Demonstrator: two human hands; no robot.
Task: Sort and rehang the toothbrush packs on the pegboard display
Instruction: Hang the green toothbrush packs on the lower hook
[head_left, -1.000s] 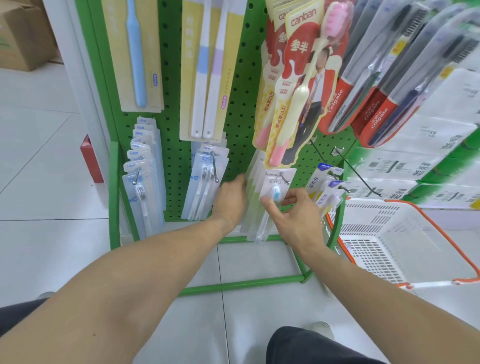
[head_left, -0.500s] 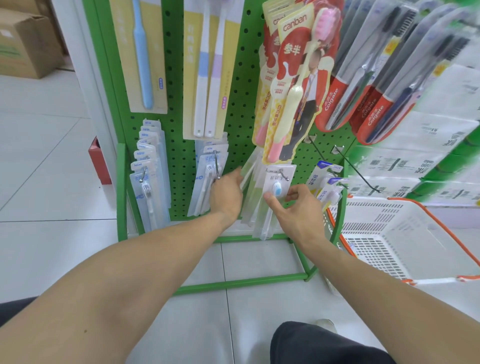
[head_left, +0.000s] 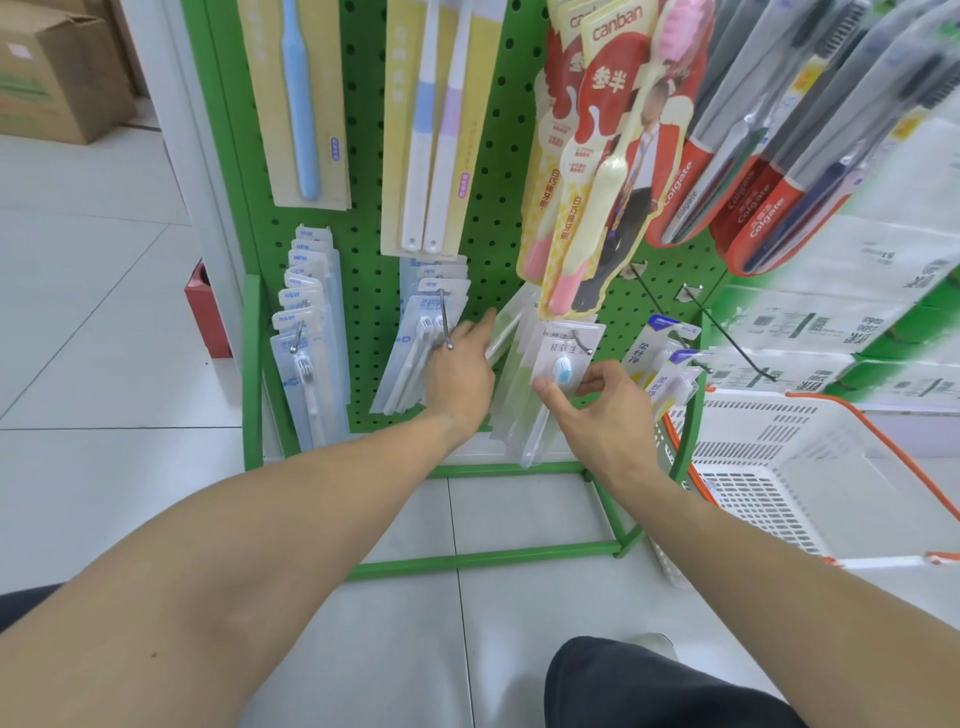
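Observation:
A green pegboard (head_left: 374, 244) carries hanging toothbrush packs. My right hand (head_left: 597, 410) pinches a clear pack with a blue-headed brush (head_left: 563, 358) at its lower edge, on a low hook at centre. My left hand (head_left: 462, 369) reaches behind that pack, fingers extended against the clear packs (head_left: 506, 338) hanging at the back. Left of it hang white-brush packs (head_left: 415, 353) on a hook and a row of "NEW" packs (head_left: 306, 322). Above hang yellow card packs (head_left: 431, 130), red canban packs (head_left: 613, 156) and Colgate packs (head_left: 753, 171).
A white basket with orange rim (head_left: 810, 467) sits on the floor at right. Two bare hooks (head_left: 727, 338) jut out of the board above it. A green frame bar (head_left: 488, 558) runs along the floor. A cardboard box (head_left: 52, 73) stands far left.
The view has come slightly closer and lower. My left hand has slid further behind the centre packs; my right hand keeps its pinch on the blue-headed pack.

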